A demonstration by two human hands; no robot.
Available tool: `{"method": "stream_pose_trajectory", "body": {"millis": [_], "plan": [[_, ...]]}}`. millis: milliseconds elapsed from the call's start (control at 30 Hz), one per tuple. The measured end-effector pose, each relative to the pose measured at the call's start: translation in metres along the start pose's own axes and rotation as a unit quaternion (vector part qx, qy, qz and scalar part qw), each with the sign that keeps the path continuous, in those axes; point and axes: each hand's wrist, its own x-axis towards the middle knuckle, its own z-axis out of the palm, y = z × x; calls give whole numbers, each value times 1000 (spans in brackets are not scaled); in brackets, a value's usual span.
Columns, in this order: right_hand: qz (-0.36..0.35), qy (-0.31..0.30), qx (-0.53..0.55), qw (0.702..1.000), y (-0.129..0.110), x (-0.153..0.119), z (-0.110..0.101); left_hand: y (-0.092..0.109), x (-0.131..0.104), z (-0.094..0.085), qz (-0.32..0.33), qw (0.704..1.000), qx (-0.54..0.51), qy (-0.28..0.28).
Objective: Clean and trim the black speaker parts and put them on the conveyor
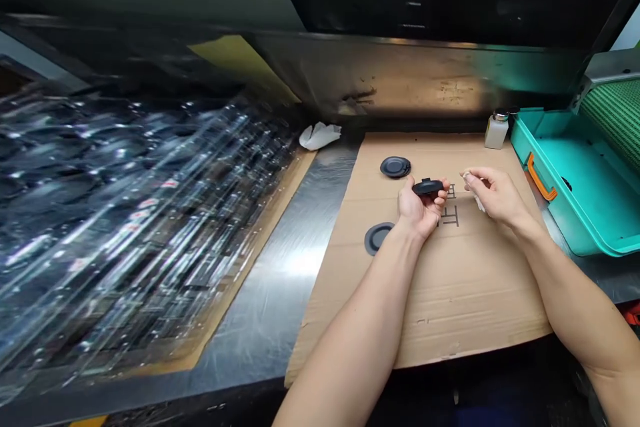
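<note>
Your left hand [419, 208] pinches a black round plastic cap [427, 187] over the brown cardboard sheet [450, 280], your right hand [495, 195] nips a small white cloth [477, 201], with two more black discs [395, 167] lying just left.

Probably a factory workstation: steel bench [280, 280], stacked clear plastic trays [125, 213], green conveyor belt [615, 113].
</note>
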Motion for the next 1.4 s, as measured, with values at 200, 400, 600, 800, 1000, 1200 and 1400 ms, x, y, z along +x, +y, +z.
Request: {"method": "stream_pose_trajectory", "body": {"millis": [200,400,600,800,1000,1200,1400], "plan": [[17,-13,-14,1000,-1,0,4,-5,-1,-1,4,996,93,-7],[-94,-13,-179,979,2,-1,11,-21,1,-3,31,956,284,-58],[-97,-61,-215,970,5,-3,9,-31,1,-5,89,902,422,-31],[-112,-96,-270,951,7,-5,11,-25,2,-15,113,815,568,-6],[-121,-98,-280,947,7,-4,15,-23,-1,-11,89,784,614,-21],[-42,-113,-298,947,0,-4,14,-24,-4,-9,95,801,590,-27],[-70,-93,-278,953,-2,-5,14,-26,-6,-9,66,860,506,-14]]}}
